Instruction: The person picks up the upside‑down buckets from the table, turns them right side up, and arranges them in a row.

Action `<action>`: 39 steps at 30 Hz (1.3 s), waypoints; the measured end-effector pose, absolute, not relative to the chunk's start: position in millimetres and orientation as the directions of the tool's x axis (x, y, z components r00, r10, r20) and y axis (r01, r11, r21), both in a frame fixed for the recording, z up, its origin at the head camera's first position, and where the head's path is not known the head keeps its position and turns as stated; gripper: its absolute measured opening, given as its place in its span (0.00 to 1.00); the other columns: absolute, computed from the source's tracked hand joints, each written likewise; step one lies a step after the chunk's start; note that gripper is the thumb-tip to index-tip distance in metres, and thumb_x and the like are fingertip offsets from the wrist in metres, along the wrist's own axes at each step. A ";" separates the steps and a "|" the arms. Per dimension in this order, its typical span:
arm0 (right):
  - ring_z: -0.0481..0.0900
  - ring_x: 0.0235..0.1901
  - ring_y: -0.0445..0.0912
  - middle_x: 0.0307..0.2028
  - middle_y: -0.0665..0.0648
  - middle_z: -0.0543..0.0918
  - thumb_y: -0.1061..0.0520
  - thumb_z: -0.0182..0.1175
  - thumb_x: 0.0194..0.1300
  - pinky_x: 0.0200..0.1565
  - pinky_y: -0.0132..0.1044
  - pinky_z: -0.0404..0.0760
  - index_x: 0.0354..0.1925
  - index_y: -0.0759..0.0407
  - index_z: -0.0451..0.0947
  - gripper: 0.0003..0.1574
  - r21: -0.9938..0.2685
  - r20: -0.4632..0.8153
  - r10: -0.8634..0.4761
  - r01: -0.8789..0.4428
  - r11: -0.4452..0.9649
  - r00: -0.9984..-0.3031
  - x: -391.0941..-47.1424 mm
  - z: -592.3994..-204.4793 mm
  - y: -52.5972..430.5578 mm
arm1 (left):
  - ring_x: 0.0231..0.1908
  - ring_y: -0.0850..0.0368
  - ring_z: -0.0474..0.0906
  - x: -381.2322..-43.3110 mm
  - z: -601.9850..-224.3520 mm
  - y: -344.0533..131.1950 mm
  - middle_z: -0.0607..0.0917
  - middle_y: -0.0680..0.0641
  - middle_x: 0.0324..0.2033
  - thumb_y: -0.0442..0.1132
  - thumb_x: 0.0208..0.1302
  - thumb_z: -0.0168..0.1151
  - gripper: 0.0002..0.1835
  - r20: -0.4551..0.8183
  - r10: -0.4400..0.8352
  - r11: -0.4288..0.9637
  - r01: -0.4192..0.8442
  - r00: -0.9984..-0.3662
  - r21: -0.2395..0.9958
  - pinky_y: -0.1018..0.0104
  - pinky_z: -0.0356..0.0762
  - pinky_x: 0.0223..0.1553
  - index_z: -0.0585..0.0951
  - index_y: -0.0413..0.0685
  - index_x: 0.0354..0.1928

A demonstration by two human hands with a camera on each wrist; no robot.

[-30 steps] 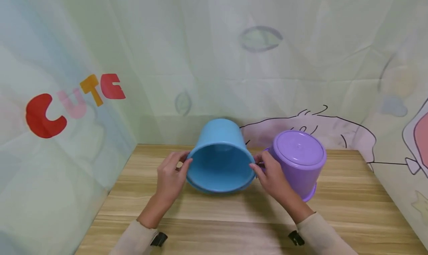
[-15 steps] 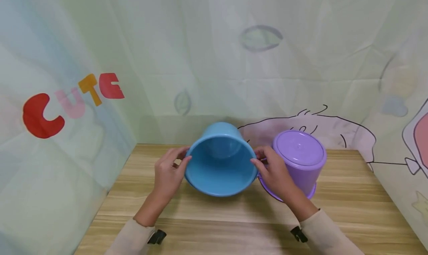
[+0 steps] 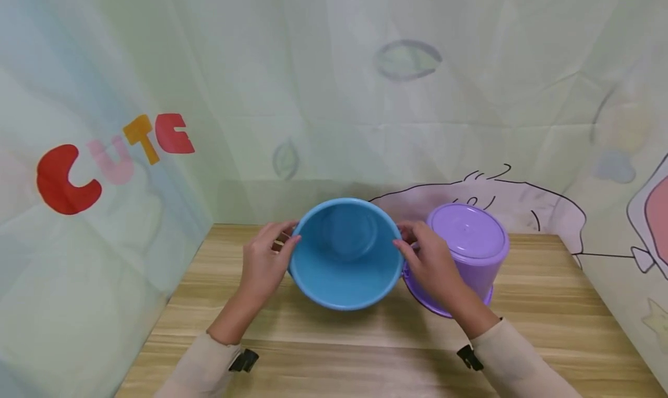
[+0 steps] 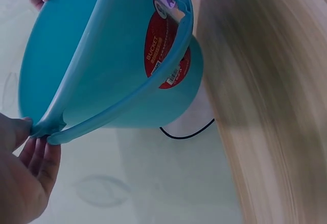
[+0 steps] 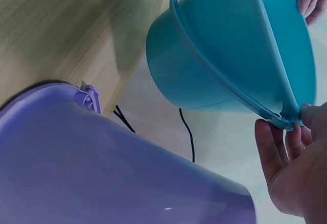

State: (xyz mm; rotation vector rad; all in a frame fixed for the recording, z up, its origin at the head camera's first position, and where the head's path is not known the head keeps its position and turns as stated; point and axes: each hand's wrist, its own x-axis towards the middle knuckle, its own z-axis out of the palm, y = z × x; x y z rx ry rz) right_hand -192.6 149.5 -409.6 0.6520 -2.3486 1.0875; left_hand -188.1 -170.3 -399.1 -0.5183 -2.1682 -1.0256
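A blue bucket (image 3: 347, 276) is tilted with its mouth toward me, held by its rim from both sides. My left hand (image 3: 266, 261) pinches the rim at the left, thumb at the edge and fingers behind. At the opposite side my right hand (image 3: 430, 261) pinches the rim near the handle joint. The bucket's handle (image 4: 138, 94) hangs down along its outside, and a red label (image 4: 166, 45) shows on the wall in the left wrist view. Upside down to the right stands a purple bucket (image 3: 467, 232), partly hidden behind my right hand.
The wooden table (image 3: 334, 363) lies beneath both buckets. A pale printed curtain (image 3: 323, 96) rises at the back and along both sides, with coloured letters (image 3: 112, 163) on the left. The purple bucket stands close beside my right forearm.
The blue bucket has tipped upward, so more of its inside and its bottom now shows. Both hands have turned with it, keeping hold of the rim. The purple bucket has stayed put.
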 end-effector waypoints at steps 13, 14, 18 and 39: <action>0.85 0.38 0.48 0.38 0.58 0.84 0.63 0.66 0.70 0.38 0.41 0.90 0.57 0.64 0.77 0.20 -0.535 0.561 -0.218 -0.551 0.640 -0.799 -204.4 -393.0 144.9 | 0.36 0.49 0.88 -202.4 -384.4 -171.4 0.88 0.41 0.39 0.32 0.66 0.70 0.14 0.617 0.070 0.633 0.513 -0.784 0.580 0.56 0.90 0.33 0.87 0.41 0.53; 0.85 0.38 0.49 0.38 0.59 0.85 0.63 0.66 0.70 0.39 0.42 0.90 0.57 0.65 0.77 0.20 -0.534 0.560 -0.220 -0.551 0.641 -0.799 -205.5 -392.1 144.6 | 0.36 0.48 0.88 -203.8 -383.5 -171.3 0.88 0.41 0.39 0.32 0.66 0.70 0.14 0.609 0.067 0.632 0.506 -0.791 0.587 0.55 0.90 0.33 0.87 0.41 0.53; 0.86 0.39 0.50 0.39 0.60 0.85 0.63 0.66 0.70 0.41 0.45 0.90 0.58 0.65 0.78 0.19 -0.531 0.550 -0.223 -0.543 0.651 -0.805 -210.1 -390.2 143.2 | 0.36 0.47 0.87 -209.1 -381.4 -171.1 0.88 0.40 0.39 0.32 0.66 0.70 0.15 0.573 0.065 0.638 0.475 -0.817 0.606 0.52 0.90 0.35 0.86 0.40 0.54; 0.88 0.37 0.52 0.38 0.61 0.88 0.61 0.63 0.73 0.36 0.44 0.89 0.62 0.60 0.78 0.21 -0.611 0.372 -0.237 -0.429 0.665 -0.897 -235.1 -376.4 141.2 | 0.29 0.50 0.86 -239.2 -364.5 -172.4 0.87 0.40 0.38 0.35 0.71 0.66 0.14 0.367 0.104 0.671 0.338 -0.924 0.660 0.61 0.86 0.29 0.85 0.42 0.56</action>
